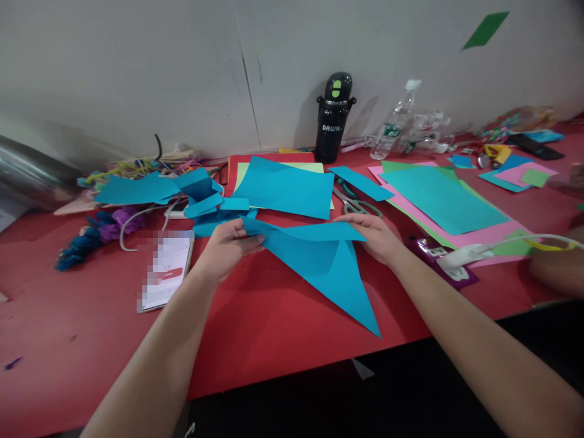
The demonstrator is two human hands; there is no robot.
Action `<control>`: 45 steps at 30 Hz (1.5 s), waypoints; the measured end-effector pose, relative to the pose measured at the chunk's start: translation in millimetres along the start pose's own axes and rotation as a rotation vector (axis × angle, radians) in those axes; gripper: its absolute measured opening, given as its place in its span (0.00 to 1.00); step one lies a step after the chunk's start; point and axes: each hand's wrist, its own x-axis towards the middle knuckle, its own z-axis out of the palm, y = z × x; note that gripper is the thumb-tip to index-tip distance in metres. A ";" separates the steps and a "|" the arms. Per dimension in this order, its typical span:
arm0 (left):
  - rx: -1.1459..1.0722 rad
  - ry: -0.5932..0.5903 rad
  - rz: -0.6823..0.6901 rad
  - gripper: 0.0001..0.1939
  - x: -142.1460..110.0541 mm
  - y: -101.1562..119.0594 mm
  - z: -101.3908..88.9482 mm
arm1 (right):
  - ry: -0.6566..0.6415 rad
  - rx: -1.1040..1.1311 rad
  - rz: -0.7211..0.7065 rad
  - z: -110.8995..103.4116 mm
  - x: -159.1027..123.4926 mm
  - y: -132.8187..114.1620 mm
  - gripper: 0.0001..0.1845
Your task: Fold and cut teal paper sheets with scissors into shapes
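Observation:
A folded sheet of blue paper (pixel 328 267) is stretched between my two hands, just above the red table. My left hand (pixel 230 246) pinches its left end, thumb on the near side. At the right end, my right hand (pixel 371 234) grips the paper, its fingers partly behind the fold. A long triangular point of the sheet hangs toward the table's front edge. Behind it lies a flat blue sheet (pixel 287 188) on pale green and red paper. Scissors (pixel 360 208) rest just beyond my right hand. Cut blue pieces (pixel 205 198) are heaped beyond my left hand.
A phone (pixel 166 271) lies left of my left arm. A black bottle (pixel 335 118) and a clear plastic bottle (pixel 395 121) stand by the wall. Coloured sheets (pixel 449 198) and a purple power strip (pixel 458 277) lie to the right, near another person's arm (pixel 556 267).

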 end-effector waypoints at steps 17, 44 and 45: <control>-0.068 0.100 0.022 0.09 -0.1 6.0 -1.8 | 0.062 0.153 0.064 0.6 0.4 -1.1 0.11; 0.351 0.049 0.008 0.20 -3.8 14.4 -14.6 | 0.093 -0.024 -0.007 4.1 -2.3 -3.8 0.13; 0.362 0.048 0.007 0.22 -3.6 15.0 -15.6 | 0.099 -0.072 -0.026 4.4 -2.3 -3.3 0.14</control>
